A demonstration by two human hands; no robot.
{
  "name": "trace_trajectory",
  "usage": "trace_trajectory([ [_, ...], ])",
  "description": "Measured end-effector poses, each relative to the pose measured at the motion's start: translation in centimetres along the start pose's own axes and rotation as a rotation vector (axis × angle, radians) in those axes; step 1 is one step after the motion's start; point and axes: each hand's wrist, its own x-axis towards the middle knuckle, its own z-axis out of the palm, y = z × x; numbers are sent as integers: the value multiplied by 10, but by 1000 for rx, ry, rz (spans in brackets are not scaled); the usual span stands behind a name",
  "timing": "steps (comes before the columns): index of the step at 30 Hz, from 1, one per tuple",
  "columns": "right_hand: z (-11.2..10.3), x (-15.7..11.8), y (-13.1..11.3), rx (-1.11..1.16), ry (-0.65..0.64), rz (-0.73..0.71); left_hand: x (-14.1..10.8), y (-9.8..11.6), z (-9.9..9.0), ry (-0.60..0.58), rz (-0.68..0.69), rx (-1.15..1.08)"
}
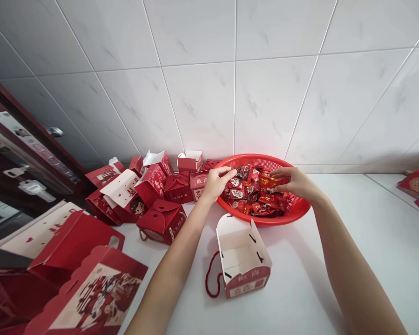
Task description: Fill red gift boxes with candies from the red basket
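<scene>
A red plastic basket with perforated sides stands against the tiled wall, holding several red wrapped candies. My left hand reaches over its left rim, thumb and fingers pinched at a dark red wrapped candy. From the right, my right hand reaches in, its fingers closed at the end of a red and gold wrapped candy. Between my forearms sits an open red and white gift box, its pale inside showing no contents. A dark red cord handle loops out on its left.
Several red gift boxes, some closed and some open, crowd the left, including a folded-top box and a large printed box. Keys hang by a dark cabinet at far left. More red boxes lie at the right edge of the white tabletop.
</scene>
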Motion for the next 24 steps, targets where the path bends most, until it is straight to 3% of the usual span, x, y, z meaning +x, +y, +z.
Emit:
trace_trajectory([
  [8, -1, -9, -18, 318, 70, 84, 1, -4, -2, -16, 13, 8],
  [17, 10, -6, -20, 527, 28, 85, 1, 1, -3, -58, -45, -35],
  [24, 25, -5, -26, 611, -45, 31, -2, 8, -9, -276, -79, -10],
])
